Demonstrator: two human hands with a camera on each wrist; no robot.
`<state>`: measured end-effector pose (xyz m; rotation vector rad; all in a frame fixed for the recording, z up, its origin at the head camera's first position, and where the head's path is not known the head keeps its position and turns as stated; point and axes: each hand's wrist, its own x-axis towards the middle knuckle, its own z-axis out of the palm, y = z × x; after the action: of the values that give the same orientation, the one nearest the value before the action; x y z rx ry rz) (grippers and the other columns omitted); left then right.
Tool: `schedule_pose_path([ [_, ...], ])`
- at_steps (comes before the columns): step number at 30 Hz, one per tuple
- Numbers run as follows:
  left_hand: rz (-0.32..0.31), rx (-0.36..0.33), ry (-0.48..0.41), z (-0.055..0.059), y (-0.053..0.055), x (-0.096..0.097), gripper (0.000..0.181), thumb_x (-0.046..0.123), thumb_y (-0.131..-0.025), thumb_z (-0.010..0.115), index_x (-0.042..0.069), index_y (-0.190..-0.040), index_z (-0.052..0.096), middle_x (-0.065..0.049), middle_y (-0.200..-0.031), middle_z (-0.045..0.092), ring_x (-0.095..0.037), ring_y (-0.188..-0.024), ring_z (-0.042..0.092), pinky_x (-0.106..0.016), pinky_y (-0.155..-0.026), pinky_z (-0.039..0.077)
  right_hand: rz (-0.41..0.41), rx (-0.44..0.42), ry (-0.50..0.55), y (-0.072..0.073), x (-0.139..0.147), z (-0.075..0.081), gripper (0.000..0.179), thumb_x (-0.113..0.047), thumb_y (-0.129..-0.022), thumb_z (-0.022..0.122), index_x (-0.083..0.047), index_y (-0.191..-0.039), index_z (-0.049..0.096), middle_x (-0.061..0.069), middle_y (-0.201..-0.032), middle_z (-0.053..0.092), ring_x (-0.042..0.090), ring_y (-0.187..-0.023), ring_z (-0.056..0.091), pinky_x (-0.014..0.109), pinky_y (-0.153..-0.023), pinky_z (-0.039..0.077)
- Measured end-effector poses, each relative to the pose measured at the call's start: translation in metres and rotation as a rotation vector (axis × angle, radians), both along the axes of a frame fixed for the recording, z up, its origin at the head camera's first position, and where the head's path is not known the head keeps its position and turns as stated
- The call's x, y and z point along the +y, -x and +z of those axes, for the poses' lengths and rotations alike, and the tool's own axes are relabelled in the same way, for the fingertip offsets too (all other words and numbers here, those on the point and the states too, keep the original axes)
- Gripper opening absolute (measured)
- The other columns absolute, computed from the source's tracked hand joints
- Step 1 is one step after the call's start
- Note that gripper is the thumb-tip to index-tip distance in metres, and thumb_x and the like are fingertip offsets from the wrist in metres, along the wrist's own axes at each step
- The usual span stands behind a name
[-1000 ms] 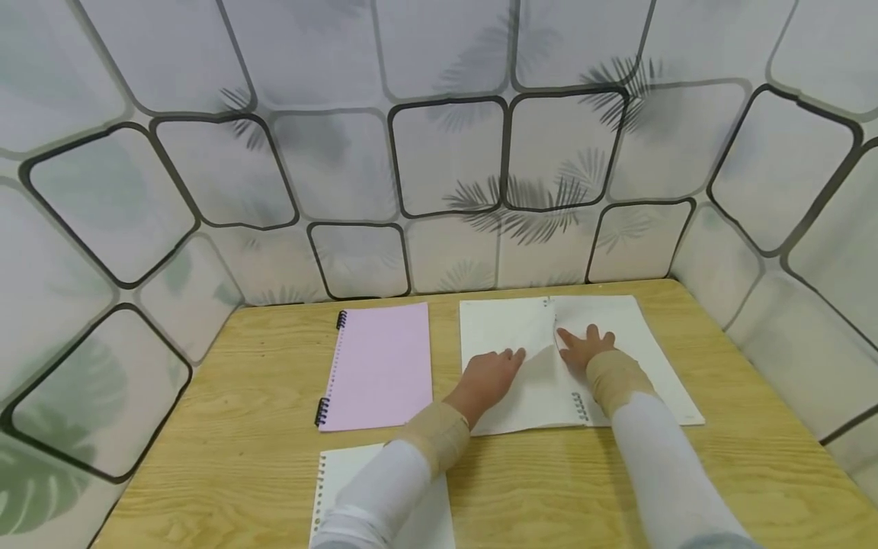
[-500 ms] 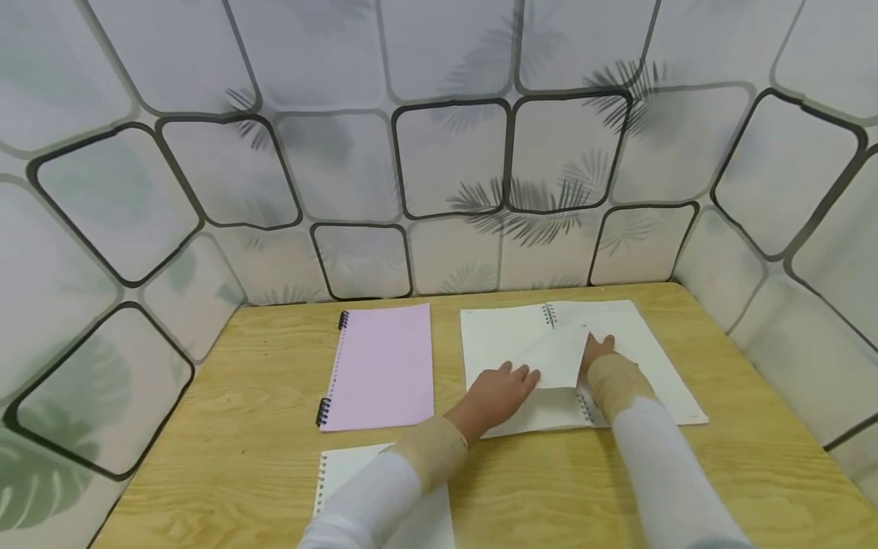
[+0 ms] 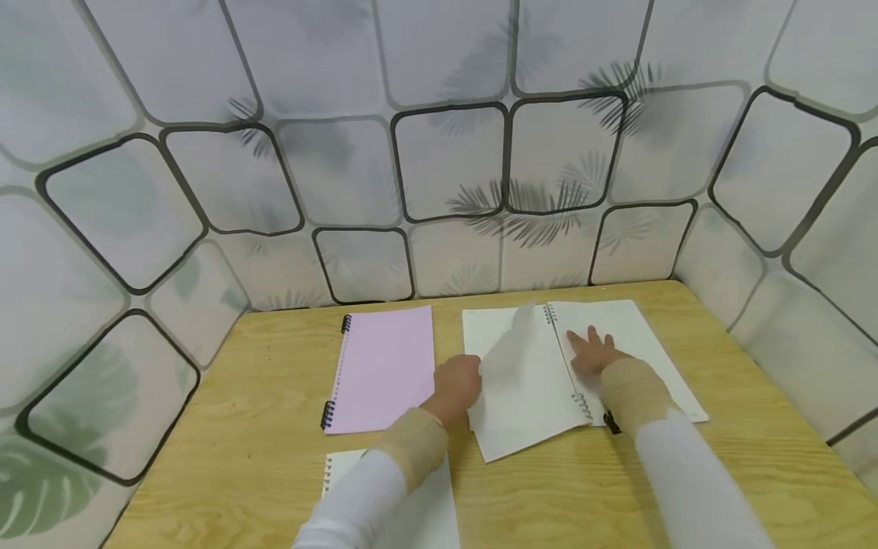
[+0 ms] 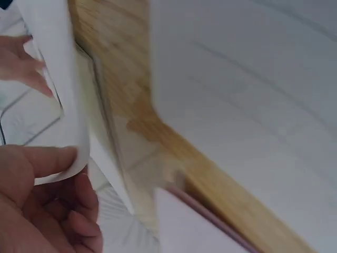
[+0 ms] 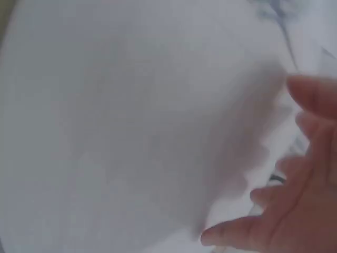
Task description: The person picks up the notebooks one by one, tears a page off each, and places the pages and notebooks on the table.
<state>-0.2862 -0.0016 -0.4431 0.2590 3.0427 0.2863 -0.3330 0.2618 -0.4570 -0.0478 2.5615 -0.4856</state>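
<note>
A spiral notebook (image 3: 641,335) lies spread flat on the right of the table, white pages on both sides of its coil. At its left edge, my left hand (image 3: 458,385) pinches a page (image 3: 504,366), which bends up and sticks out past the pages below. In the left wrist view, the thumb presses on that page's curled edge (image 4: 60,105), with the fingers curled behind. My right hand (image 3: 593,354) has its fingers spread over the right-hand page beside the coil. The right wrist view shows this hand (image 5: 295,200) with fingers apart against white paper.
A pink-covered notebook (image 3: 387,366) with a black coil lies left of my left hand. Nearer me, a white sheet with punched holes (image 3: 428,511) lies partly under my left forearm. A patterned wall covering (image 3: 360,263) rises behind the wooden table (image 3: 261,427).
A page that was lifted between the hands has swung over to the left side. My left hand has moved left with it; my right hand stays by the coil, fingers now spread.
</note>
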Motion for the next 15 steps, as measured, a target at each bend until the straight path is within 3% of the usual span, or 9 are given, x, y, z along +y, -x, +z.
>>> schedule_pose_path([
  [3,0.017,0.02,-0.161,0.0,0.004,-0.008,0.016,0.024,-0.092,0.052,0.011,-0.095,0.062,-0.004,-0.089,0.07,-0.018,-0.075,0.065,-0.032,-0.058,0.05,0.095,-0.05,-0.034,-0.006,0.007,0.012,0.089,-0.03,-0.082,0.064,-0.006,-0.148,0.009,0.035,-0.147,-0.012,0.064,-0.128,-0.01,0.076,-0.099,0.0],
  [5,-0.008,0.024,-0.263,0.001,0.004,-0.012,0.019,0.028,-0.093,0.052,0.011,-0.093,0.061,-0.004,-0.084,0.069,-0.016,-0.069,0.063,-0.028,-0.055,0.047,0.154,-0.06,-0.087,-0.01,0.009,0.016,0.105,-0.039,-0.071,0.076,-0.007,-0.148,0.012,0.036,-0.147,-0.008,0.065,-0.128,-0.004,0.077,-0.099,0.005],
  [7,-0.078,0.04,-0.29,0.003,0.002,-0.015,0.022,0.03,-0.093,0.053,0.01,-0.084,0.059,-0.002,-0.071,0.064,-0.011,-0.058,0.054,-0.024,-0.049,0.041,0.183,-0.057,-0.132,-0.014,0.009,0.018,0.114,-0.046,-0.063,0.08,-0.01,-0.148,0.013,0.036,-0.148,-0.005,0.065,-0.128,0.0,0.077,-0.098,0.01],
  [9,-0.192,0.099,-0.247,0.003,-0.003,-0.018,0.024,0.029,-0.093,0.053,0.011,-0.077,0.055,0.003,-0.06,0.053,-0.007,-0.051,0.042,-0.019,-0.046,0.034,0.178,-0.044,-0.146,-0.016,0.007,0.019,0.118,-0.05,-0.058,0.08,-0.012,-0.148,0.015,0.034,-0.149,-0.003,0.064,-0.129,0.002,0.077,-0.098,0.012],
  [10,-0.265,0.16,-0.206,0.004,-0.007,-0.019,0.024,0.028,-0.093,0.053,0.012,-0.075,0.053,0.004,-0.056,0.049,-0.006,-0.048,0.038,-0.018,-0.044,0.032,0.17,-0.038,-0.145,-0.016,0.006,0.019,0.119,-0.052,-0.056,0.08,-0.012,-0.148,0.015,0.034,-0.149,-0.002,0.064,-0.129,0.002,0.077,-0.098,0.012],
  [13,-0.491,0.454,-0.05,0.003,-0.021,-0.022,0.017,0.024,-0.093,0.054,0.015,-0.08,0.051,0.009,-0.052,0.042,-0.003,-0.046,0.027,-0.015,-0.041,0.025,0.16,-0.021,-0.145,-0.018,0.005,0.019,0.117,-0.051,-0.057,0.08,-0.012,-0.148,0.017,0.033,-0.149,-0.001,0.063,-0.13,0.003,0.077,-0.098,0.013],
  [15,-0.617,0.66,0.006,0.002,-0.031,-0.022,0.011,0.02,-0.089,0.059,0.015,-0.085,0.05,0.01,-0.052,0.044,-0.002,-0.047,0.023,-0.014,-0.041,0.024,0.175,0.016,-0.132,-0.029,0.001,0.028,0.11,-0.046,-0.062,0.08,-0.01,-0.147,0.019,0.031,-0.15,0.003,0.06,-0.132,0.004,0.074,-0.101,0.012],
])
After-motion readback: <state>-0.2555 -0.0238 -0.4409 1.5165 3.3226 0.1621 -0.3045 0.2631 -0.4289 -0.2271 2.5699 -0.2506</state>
